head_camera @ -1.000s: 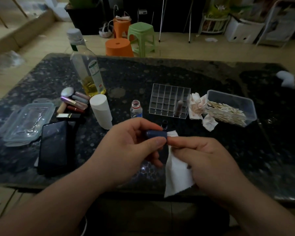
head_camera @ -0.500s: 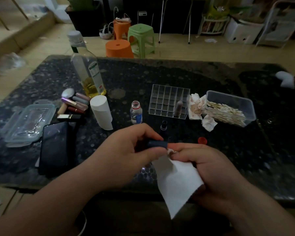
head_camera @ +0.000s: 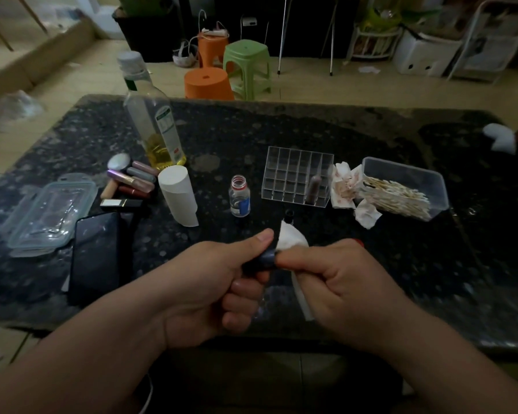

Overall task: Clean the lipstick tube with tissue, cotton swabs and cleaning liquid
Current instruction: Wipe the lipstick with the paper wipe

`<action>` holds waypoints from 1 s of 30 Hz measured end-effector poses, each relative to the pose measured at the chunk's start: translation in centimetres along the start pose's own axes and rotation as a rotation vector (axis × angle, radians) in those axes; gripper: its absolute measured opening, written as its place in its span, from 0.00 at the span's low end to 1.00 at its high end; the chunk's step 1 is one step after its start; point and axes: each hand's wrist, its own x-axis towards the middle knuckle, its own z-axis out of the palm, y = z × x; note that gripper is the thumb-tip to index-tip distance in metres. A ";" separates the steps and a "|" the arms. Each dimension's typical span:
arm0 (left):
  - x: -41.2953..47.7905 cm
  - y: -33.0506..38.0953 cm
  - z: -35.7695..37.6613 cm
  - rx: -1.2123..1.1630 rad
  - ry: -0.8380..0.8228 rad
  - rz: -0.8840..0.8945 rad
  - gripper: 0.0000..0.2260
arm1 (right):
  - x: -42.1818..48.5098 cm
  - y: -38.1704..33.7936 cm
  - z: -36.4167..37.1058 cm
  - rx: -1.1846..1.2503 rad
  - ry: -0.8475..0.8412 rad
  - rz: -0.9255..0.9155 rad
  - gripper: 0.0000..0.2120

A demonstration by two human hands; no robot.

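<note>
My left hand (head_camera: 219, 282) grips a dark blue lipstick tube (head_camera: 265, 259) above the near edge of the table; only a short stretch of the tube shows between thumb and fingers. My right hand (head_camera: 341, 285) pinches a white tissue (head_camera: 290, 239) against the tube's right end, and the tissue sticks up above my fingers and hangs down below them. A small open bottle of clear liquid (head_camera: 239, 196) stands just beyond my hands. Cotton swabs (head_camera: 396, 197) fill a clear plastic tub at the right.
On the dark stone table (head_camera: 311, 130): a clear grid organiser (head_camera: 296, 174) with one tube in it, stained tissues (head_camera: 344, 186), a tissue roll (head_camera: 178, 198), an oil bottle (head_camera: 153, 124), several lipsticks (head_camera: 132, 180), a phone (head_camera: 96, 255), a plastic lid (head_camera: 48, 213). A red cap (head_camera: 358, 242) peeks behind my right hand.
The tissue has gone from hanging loose below my right hand to bunched up against the tube's end. Both hands have turned slightly and stayed close together.
</note>
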 end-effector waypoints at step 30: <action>1.7 -0.1 -1.6 0.193 0.087 0.500 0.08 | 0.3 0.0 -0.8 0.901 0.108 0.626 0.13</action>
